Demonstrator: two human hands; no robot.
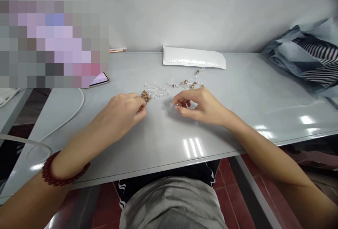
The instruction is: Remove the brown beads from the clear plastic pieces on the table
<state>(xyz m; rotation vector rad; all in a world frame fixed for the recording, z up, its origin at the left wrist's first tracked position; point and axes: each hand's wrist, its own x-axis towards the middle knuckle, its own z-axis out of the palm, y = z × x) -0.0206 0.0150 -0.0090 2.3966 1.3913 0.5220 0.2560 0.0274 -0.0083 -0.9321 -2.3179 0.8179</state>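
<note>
My right hand (pixel 202 106) pinches a small clear wrapper (pixel 176 105), long axis pointing left toward my left hand (pixel 124 111). Left fingers curled at the brown pellet pile (pixel 145 96), just up-right of them; probably gripping one, hard to tell.

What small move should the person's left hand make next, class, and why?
Probably pick one brown piece from the little pile at its fingertips. The left hand rests beside that pile, while the right hand pinches a small clear wrapper just above the table, seemingly ready to receive something.
</note>
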